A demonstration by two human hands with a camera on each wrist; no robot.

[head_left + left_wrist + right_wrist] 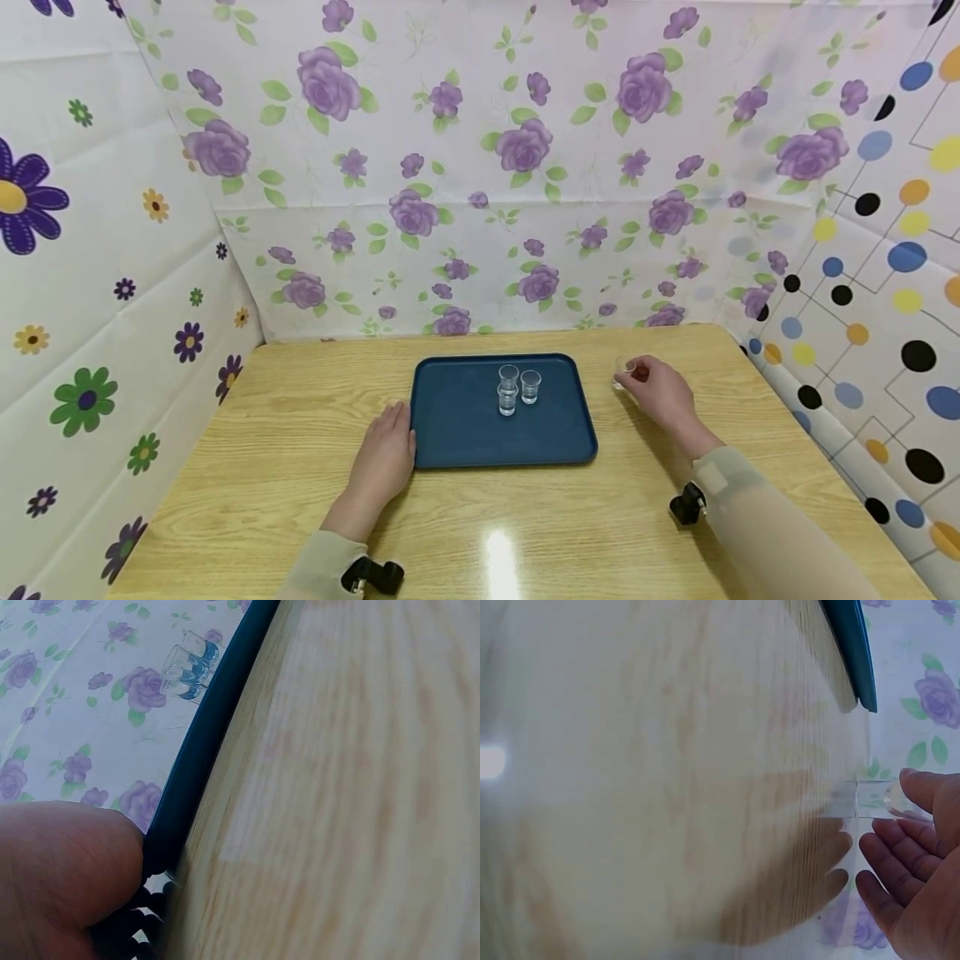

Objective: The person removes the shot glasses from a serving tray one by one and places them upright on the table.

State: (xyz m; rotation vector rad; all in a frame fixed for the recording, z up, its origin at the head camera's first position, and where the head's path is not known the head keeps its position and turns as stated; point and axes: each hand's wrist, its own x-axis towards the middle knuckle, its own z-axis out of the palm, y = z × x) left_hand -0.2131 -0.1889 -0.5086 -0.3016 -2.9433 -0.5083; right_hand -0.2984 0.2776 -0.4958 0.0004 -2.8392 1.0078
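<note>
A small clear shot glass (pixel 619 381) stands on the table right of the blue tray (pixel 457 442). My right hand (pixel 662 395) pinches it near the rim. In the right wrist view the thumb (pixel 922 787) is at the glass (pixel 870 799), with the other fingers loosely bent beside it. Several more shot glasses are on the tray: one (pixel 530 387) at the right, and at its left a pair (pixel 507 402) overlapping in line, whether stacked I cannot tell. My left hand (pixel 385 454) rests along the tray's left edge, fingers extended.
The wooden table (pixel 300 400) reaches back to a flowered cloth wall (pixel 465 167). Patterned cloths also hang at the left (pixel 112 292) and right (pixel 892 292). A bright reflection lies on the table in front of the tray.
</note>
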